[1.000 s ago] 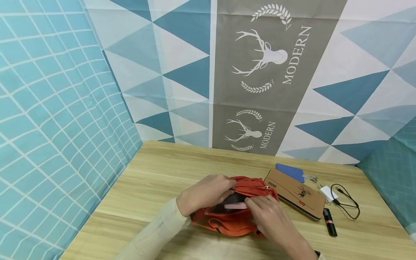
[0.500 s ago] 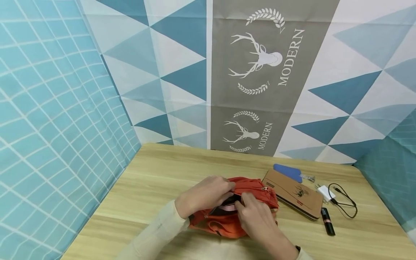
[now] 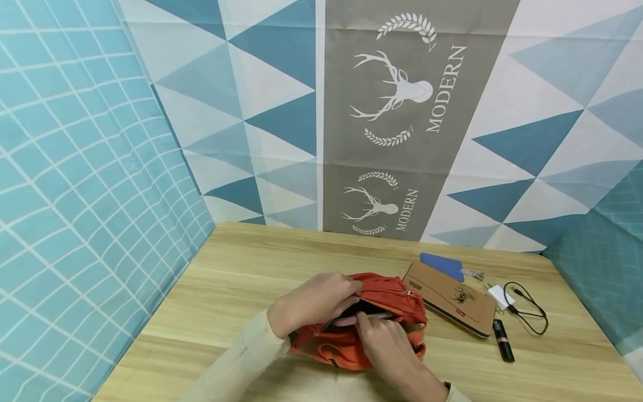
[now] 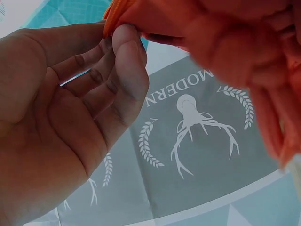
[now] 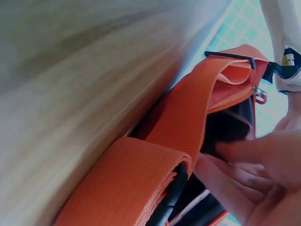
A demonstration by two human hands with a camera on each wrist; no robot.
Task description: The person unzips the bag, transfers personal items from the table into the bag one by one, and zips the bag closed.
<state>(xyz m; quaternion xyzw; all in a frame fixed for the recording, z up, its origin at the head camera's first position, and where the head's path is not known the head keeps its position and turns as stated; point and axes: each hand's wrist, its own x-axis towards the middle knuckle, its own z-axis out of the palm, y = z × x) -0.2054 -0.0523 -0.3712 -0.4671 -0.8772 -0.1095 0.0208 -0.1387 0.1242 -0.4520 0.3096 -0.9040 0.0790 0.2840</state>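
Note:
A red-orange waist bag [image 3: 384,285] lies on the wooden table with its zipped mouth spread apart. My left hand [image 3: 313,300] pinches the far edge of that mouth; the left wrist view shows the cloth edge between thumb and fingertips. At the near edge, my right hand [image 3: 385,341] holds the bag with bent fingers, some reaching inside the opening in the right wrist view. Between the hands, a pink strip [image 3: 345,321] shows against the dark lining, its rest hidden. A wide orange strap [image 5: 181,125] runs along the bag's near side.
Right of the bag lies a brown notebook [image 3: 449,298], partly over a blue card holder [image 3: 442,264] with a metal clip. Beyond them are a white charger plug [image 3: 500,297], a black cable [image 3: 532,318] and a black tube [image 3: 503,340]. Printed cloth [image 3: 281,111] hangs behind the table.
My right hand has moved left along the near edge of the bag's mouth, past the pink strip's right end. My left hand keeps its grip at the far edge.

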